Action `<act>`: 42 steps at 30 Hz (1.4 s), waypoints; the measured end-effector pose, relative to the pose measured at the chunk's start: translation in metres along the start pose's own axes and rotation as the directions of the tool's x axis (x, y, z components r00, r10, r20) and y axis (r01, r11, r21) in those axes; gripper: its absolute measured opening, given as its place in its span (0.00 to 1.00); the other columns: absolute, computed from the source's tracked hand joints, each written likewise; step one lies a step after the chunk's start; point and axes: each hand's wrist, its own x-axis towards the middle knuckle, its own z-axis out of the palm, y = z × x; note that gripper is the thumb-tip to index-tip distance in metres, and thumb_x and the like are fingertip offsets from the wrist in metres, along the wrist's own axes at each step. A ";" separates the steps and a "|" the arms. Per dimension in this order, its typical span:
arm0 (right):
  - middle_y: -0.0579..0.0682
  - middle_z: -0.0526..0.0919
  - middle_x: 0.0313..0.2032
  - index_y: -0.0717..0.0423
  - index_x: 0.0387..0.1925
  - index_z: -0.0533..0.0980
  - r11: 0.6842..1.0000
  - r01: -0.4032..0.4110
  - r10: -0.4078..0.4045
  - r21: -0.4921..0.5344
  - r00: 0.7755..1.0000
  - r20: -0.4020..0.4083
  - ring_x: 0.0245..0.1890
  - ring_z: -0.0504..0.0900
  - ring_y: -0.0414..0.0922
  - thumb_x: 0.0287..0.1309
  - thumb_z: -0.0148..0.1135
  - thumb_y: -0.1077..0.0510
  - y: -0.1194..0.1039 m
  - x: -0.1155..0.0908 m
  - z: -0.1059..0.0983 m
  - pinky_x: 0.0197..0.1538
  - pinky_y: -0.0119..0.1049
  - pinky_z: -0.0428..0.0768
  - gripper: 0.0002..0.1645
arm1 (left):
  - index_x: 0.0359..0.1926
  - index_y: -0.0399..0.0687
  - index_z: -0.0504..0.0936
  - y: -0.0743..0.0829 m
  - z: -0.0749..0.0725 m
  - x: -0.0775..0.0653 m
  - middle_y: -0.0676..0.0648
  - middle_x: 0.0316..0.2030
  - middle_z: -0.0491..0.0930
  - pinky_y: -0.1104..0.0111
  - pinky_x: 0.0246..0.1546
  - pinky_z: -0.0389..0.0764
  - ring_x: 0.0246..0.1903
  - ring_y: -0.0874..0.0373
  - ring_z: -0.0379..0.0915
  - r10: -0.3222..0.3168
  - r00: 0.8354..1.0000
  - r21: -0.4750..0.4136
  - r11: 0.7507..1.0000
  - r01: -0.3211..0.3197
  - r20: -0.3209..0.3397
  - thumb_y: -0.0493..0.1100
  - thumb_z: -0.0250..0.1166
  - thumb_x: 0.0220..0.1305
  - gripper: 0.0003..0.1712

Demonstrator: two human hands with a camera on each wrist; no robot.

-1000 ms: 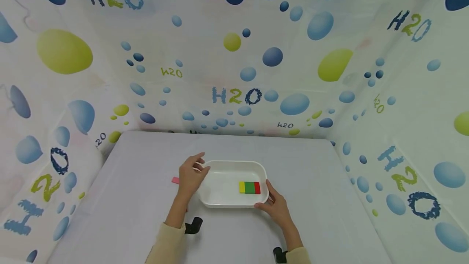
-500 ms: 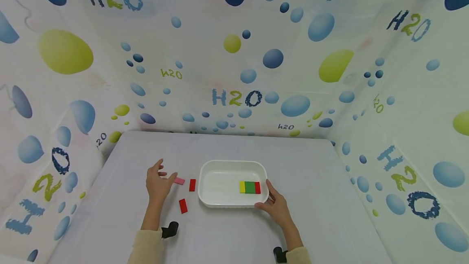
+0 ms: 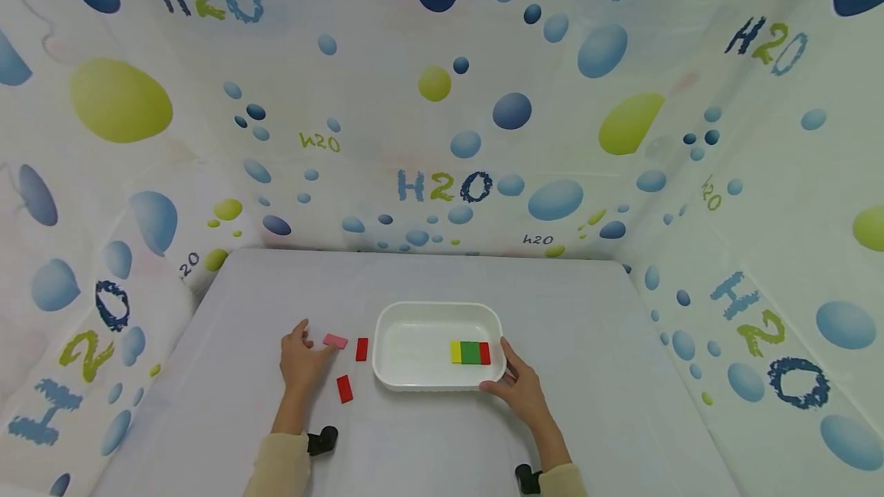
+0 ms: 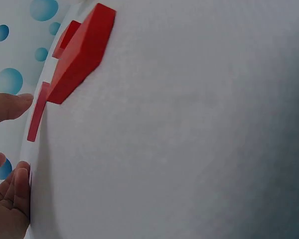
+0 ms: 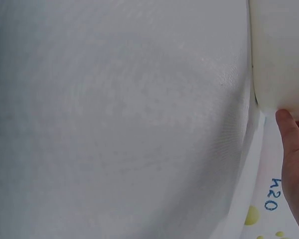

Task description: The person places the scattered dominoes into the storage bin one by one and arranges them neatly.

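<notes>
At the left of the head view, my left hand (image 3: 301, 365) is low over the table beside a pink block (image 3: 335, 341). Its thumb tip is right at the block's near edge, the other fingers spread apart from it; whether the thumb touches cannot be told. Two red blocks, one (image 3: 362, 349) near the tray and one (image 3: 344, 389) closer to me, lie to the right of that hand. My right hand (image 3: 519, 386) grips the right front corner of a white tray (image 3: 414, 385). Inside the tray, a yellow block (image 3: 456, 352), a green block (image 3: 471, 353) and a red block (image 3: 485, 353) sit side by side.
A white cloth covers the table (image 3: 621, 405). Patterned curtains (image 3: 373, 98) with drops and lettering hang behind and on both sides. Black wrist camera mounts (image 3: 322, 441) stick out at the sleeves.
My left hand moved left from the tray's left end to the pink block, then lowered beside it, uncovering the two red blocks. The right hand and the tray have stayed put.
</notes>
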 end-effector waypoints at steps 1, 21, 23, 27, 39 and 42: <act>0.60 0.60 0.72 0.56 0.74 0.56 1.000 0.002 -0.002 0.003 1.000 -0.002 0.68 0.67 0.59 0.44 0.77 0.59 0.003 0.001 0.000 0.58 0.40 0.75 0.58 | 0.71 0.36 0.59 0.000 0.002 -0.001 0.32 0.57 0.65 0.47 0.51 0.75 0.52 0.39 0.67 -0.005 1.000 0.001 1.000 0.005 0.000 0.42 0.68 0.56 0.44; 0.63 0.58 0.72 0.61 0.74 0.55 0.999 -0.049 0.050 -0.016 0.998 0.027 0.69 0.66 0.60 0.47 0.76 0.60 -0.037 -0.009 -0.004 0.59 0.41 0.74 0.57 | 0.64 0.31 0.68 -0.003 0.018 0.000 0.32 0.63 0.60 0.46 0.56 0.75 0.56 0.38 0.66 0.031 0.999 0.080 0.996 -0.029 -0.015 0.43 0.70 0.54 0.39; 0.63 0.58 0.72 0.61 0.74 0.54 0.999 -0.047 0.047 -0.009 0.999 0.025 0.69 0.66 0.60 0.46 0.76 0.61 -0.034 -0.008 -0.003 0.59 0.41 0.74 0.57 | 0.63 0.30 0.69 -0.002 0.018 -0.001 0.32 0.62 0.60 0.46 0.57 0.74 0.56 0.38 0.65 0.033 0.999 0.072 0.997 -0.032 -0.015 0.43 0.69 0.55 0.37; 0.62 0.58 0.72 0.59 0.74 0.54 0.999 -0.036 0.036 0.001 0.999 0.011 0.69 0.65 0.60 0.45 0.77 0.61 -0.017 -0.004 0.000 0.59 0.41 0.74 0.58 | 0.60 0.29 0.72 -0.003 0.018 -0.001 0.33 0.62 0.61 0.47 0.58 0.73 0.58 0.38 0.65 0.042 0.999 0.061 0.997 -0.041 -0.011 0.42 0.69 0.56 0.33; 0.57 0.58 0.73 0.53 0.74 0.56 0.999 -0.032 0.032 0.044 0.999 0.012 0.70 0.64 0.57 0.42 0.78 0.56 0.004 0.002 0.003 0.59 0.38 0.73 0.60 | 0.59 0.31 0.75 -0.004 0.017 0.000 0.33 0.62 0.62 0.46 0.61 0.70 0.62 0.36 0.61 0.058 0.998 0.086 0.995 -0.057 -0.009 0.42 0.69 0.57 0.30; 0.58 0.58 0.73 0.53 0.74 0.56 0.999 -0.024 0.024 0.045 1.000 0.010 0.70 0.64 0.57 0.42 0.78 0.57 0.002 0.001 0.003 0.59 0.38 0.73 0.59 | 0.59 0.32 0.75 -0.005 0.016 0.000 0.32 0.62 0.62 0.46 0.61 0.70 0.62 0.36 0.61 0.065 0.998 0.091 0.994 -0.064 -0.001 0.42 0.68 0.58 0.30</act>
